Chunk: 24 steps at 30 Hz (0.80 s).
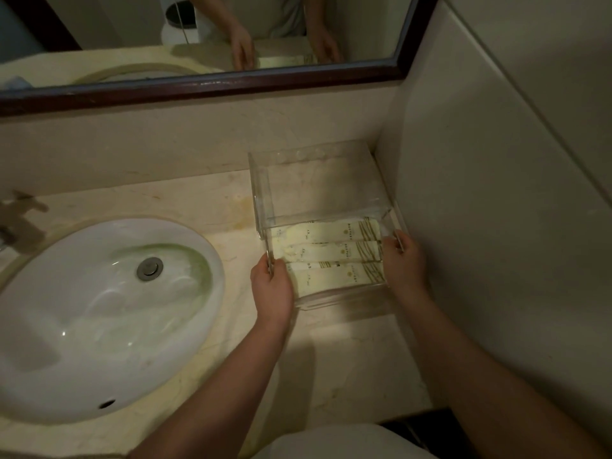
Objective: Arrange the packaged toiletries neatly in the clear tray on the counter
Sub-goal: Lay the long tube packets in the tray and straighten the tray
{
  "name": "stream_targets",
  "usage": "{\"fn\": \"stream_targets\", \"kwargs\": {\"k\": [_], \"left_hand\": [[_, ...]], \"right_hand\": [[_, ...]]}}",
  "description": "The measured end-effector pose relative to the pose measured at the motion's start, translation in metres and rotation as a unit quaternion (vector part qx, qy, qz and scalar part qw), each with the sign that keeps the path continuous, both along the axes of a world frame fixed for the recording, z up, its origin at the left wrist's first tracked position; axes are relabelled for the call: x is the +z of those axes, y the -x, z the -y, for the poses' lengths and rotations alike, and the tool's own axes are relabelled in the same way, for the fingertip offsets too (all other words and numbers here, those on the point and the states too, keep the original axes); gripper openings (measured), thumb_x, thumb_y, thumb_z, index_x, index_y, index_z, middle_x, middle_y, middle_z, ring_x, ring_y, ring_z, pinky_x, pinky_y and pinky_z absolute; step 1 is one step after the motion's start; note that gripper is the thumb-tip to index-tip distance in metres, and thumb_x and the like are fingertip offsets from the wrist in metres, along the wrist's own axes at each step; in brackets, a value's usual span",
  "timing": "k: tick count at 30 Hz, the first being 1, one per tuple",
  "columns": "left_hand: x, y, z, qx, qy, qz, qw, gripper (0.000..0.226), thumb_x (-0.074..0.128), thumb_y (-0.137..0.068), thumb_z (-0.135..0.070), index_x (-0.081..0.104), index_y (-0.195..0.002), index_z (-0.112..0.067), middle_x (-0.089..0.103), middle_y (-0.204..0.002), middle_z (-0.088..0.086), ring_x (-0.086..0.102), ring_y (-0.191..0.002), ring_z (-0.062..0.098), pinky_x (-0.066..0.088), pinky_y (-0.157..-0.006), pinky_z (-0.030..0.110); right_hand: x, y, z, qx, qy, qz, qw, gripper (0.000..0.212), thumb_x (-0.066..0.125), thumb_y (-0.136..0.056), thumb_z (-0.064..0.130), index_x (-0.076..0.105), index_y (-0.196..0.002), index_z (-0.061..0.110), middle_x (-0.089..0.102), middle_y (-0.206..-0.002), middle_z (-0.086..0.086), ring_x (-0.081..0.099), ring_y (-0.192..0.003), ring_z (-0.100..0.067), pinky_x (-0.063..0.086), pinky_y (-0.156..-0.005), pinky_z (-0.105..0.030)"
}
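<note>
A clear acrylic tray [344, 298] sits on the marble counter near the right wall, partly slid out from under a clear acrylic cover [318, 180]. Three pale yellow toiletry packets [331, 251] lie flat in it, side by side in parallel rows, their printed ends to the right. My left hand [273, 283] grips the tray's left wall, thumb over the rim. My right hand [402, 258] grips the tray's right wall. Both forearms reach in from the bottom of the view.
A white oval sink [99, 313] with a metal drain fills the left of the counter, a tap [16, 223] at its far left. The dark-framed mirror [212, 87] runs along the back. The tiled wall [496, 193] stands close to the tray's right.
</note>
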<state>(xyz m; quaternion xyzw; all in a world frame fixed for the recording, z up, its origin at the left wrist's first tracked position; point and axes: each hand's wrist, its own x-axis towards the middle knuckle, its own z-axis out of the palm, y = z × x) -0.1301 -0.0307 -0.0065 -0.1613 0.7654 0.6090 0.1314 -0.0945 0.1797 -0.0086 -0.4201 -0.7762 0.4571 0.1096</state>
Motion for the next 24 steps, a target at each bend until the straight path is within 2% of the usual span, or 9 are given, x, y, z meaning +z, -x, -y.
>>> {"fn": "stream_targets", "kwargs": {"k": [3, 6, 8, 11, 13, 16, 20, 22, 24], "left_hand": [[0.008, -0.002, -0.004, 0.020, -0.017, 0.004, 1.000, 0.048, 0.037, -0.075, -0.049, 0.067, -0.104, -0.025, 0.064, -0.115, 0.008, 0.059, -0.107, 0.025, 0.046, -0.100, 0.050], [0.010, -0.002, -0.007, 0.039, -0.024, 0.005, 0.999, 0.054, 0.037, -0.074, -0.050, 0.067, -0.108, -0.021, 0.063, -0.116, 0.009, 0.060, -0.106, 0.024, 0.047, -0.099, 0.049], [0.010, -0.003, -0.007, 0.043, -0.021, 0.003, 0.999, 0.053, 0.037, -0.074, -0.049, 0.067, -0.106, -0.020, 0.063, -0.114, 0.012, 0.061, -0.103, 0.025, 0.048, -0.097, 0.050], [0.009, -0.003, -0.007, 0.034, -0.016, 0.002, 0.999, 0.059, 0.037, -0.074, -0.048, 0.065, -0.109, -0.011, 0.062, -0.112, 0.021, 0.060, -0.102, 0.034, 0.047, -0.097, 0.054], [0.009, -0.002, -0.006, 0.028, -0.019, 0.007, 0.999, 0.054, 0.038, -0.075, -0.045, 0.066, -0.108, -0.014, 0.063, -0.110, 0.018, 0.062, -0.100, 0.030, 0.048, -0.096, 0.054], [0.008, -0.001, -0.003, 0.015, -0.021, 0.005, 1.000, 0.045, 0.040, -0.078, -0.040, 0.068, -0.106, -0.019, 0.064, -0.108, 0.013, 0.063, -0.097, 0.024, 0.048, -0.096, 0.052], [0.016, -0.003, 0.004, 0.004, -0.040, 0.012, 0.999, 0.043, 0.043, -0.081, -0.041, 0.067, -0.114, -0.029, 0.062, -0.116, 0.004, 0.059, -0.106, 0.014, 0.046, -0.100, 0.043], [0.019, -0.004, 0.006, -0.003, -0.047, 0.014, 0.999, 0.044, 0.044, -0.080, -0.042, 0.066, -0.117, -0.030, 0.062, -0.120, 0.002, 0.058, -0.109, 0.014, 0.045, -0.102, 0.042], [0.021, -0.002, 0.008, 0.002, -0.055, 0.027, 0.998, 0.042, 0.046, -0.079, -0.041, 0.067, -0.115, -0.033, 0.064, -0.120, 0.001, 0.060, -0.110, 0.015, 0.046, -0.102, 0.043]], "right_hand": [[0.003, 0.004, -0.001, -0.021, 0.012, -0.010, 1.000, 0.038, 0.054, -0.092, 0.031, 0.062, -0.124, 0.011, 0.068, -0.114, -0.009, 0.062, -0.107, -0.027, 0.048, -0.092, -0.034], [0.004, 0.004, 0.000, -0.027, 0.016, -0.017, 0.999, 0.037, 0.055, -0.094, 0.028, 0.060, -0.125, 0.009, 0.067, -0.111, -0.007, 0.060, -0.102, -0.022, 0.042, -0.083, -0.026], [0.005, 0.003, 0.002, -0.022, 0.025, -0.021, 0.999, 0.039, 0.054, -0.095, 0.028, 0.057, -0.130, 0.009, 0.065, -0.113, -0.006, 0.057, -0.100, -0.016, 0.038, -0.083, -0.023], [0.005, 0.002, 0.002, -0.023, 0.035, -0.028, 0.999, 0.041, 0.053, -0.095, 0.027, 0.055, -0.133, 0.010, 0.064, -0.122, -0.008, 0.058, -0.107, -0.017, 0.038, -0.086, -0.022], [0.006, 0.000, 0.003, -0.025, 0.044, -0.026, 0.998, 0.043, 0.052, -0.096, 0.027, 0.053, -0.136, 0.011, 0.063, -0.121, -0.003, 0.055, -0.103, -0.012, 0.039, -0.086, -0.022], [0.006, -0.007, 0.005, -0.019, 0.052, -0.021, 0.998, 0.044, 0.051, -0.097, 0.026, 0.049, -0.139, 0.012, 0.054, -0.109, 0.006, 0.050, -0.100, -0.008, 0.037, -0.084, -0.021], [-0.002, -0.018, 0.012, -0.018, 0.062, -0.023, 0.998, 0.046, 0.055, -0.092, 0.028, 0.051, -0.137, 0.016, 0.065, -0.112, 0.000, 0.062, -0.104, -0.019, 0.048, -0.088, -0.031], [-0.001, -0.021, 0.012, -0.026, 0.092, -0.023, 0.995, 0.048, 0.054, -0.092, 0.030, 0.049, -0.138, 0.018, 0.066, -0.114, 0.000, 0.062, -0.098, -0.016, 0.048, -0.082, -0.028], [0.000, -0.022, 0.011, -0.023, 0.112, -0.025, 0.993, 0.035, 0.053, -0.093, 0.029, 0.056, -0.127, 0.024, 0.066, -0.104, 0.006, 0.062, -0.089, -0.011, 0.047, -0.073, -0.024]]}}
